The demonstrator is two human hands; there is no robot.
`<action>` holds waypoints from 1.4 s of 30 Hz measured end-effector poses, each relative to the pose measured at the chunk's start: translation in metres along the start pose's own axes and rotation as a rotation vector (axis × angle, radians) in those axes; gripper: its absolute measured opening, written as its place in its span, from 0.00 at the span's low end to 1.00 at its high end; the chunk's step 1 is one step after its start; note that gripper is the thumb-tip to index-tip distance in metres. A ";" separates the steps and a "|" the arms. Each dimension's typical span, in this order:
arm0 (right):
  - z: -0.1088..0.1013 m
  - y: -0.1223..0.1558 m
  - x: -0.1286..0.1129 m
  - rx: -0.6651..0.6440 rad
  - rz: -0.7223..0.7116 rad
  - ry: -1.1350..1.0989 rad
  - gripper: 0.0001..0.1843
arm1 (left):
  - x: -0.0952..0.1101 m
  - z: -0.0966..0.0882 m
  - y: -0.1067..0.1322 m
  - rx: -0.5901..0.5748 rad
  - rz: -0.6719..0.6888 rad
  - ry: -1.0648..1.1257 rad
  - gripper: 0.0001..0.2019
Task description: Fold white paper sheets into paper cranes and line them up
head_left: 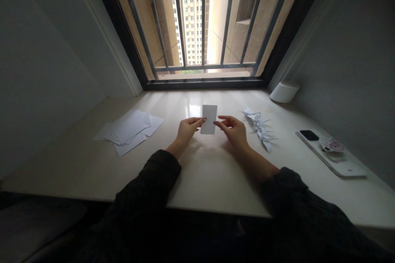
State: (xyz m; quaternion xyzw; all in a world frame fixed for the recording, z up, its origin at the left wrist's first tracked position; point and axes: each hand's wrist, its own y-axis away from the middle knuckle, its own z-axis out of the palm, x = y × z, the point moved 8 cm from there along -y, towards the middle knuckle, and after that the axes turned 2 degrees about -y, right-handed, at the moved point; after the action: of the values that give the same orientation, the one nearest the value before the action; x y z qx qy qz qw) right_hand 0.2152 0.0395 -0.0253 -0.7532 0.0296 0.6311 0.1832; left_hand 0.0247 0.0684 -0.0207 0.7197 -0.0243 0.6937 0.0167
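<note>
A small upright rectangle of folded white paper (209, 119) is held above the middle of the white sill. My left hand (189, 129) pinches its left edge, thumb on the near face and fingers partly hidden behind. At the right edge is my right hand (232, 130), its thumb tip at the paper and its index finger a little apart from the thumb. It does not appear to grip the sheet. To the right stands a row of several folded white paper cranes (258, 125). On the left lies a loose pile of white paper sheets (131, 127).
A white phone (331, 154) with a round decorated grip lies at the right. A white cylindrical object (284, 92) sits in the back right corner. Behind the sill (200, 185) is a barred window (203, 28), with walls on both sides.
</note>
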 end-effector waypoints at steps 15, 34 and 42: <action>0.029 0.019 -0.024 -0.273 -0.115 0.002 0.25 | 0.006 0.009 0.007 -0.050 0.162 -0.132 0.11; 0.011 -0.003 0.008 -0.084 0.006 -0.162 0.17 | 0.011 -0.011 -0.008 0.039 0.220 -0.287 0.17; 0.010 -0.008 0.007 -0.126 0.042 -0.299 0.27 | 0.000 -0.027 -0.019 -0.014 0.013 -0.241 0.14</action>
State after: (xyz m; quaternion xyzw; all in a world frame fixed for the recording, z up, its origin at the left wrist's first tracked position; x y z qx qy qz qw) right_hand 0.2098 0.0514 -0.0313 -0.6599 -0.0220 0.7406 0.1249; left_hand -0.0016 0.0892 -0.0197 0.7975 -0.0354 0.6022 0.0141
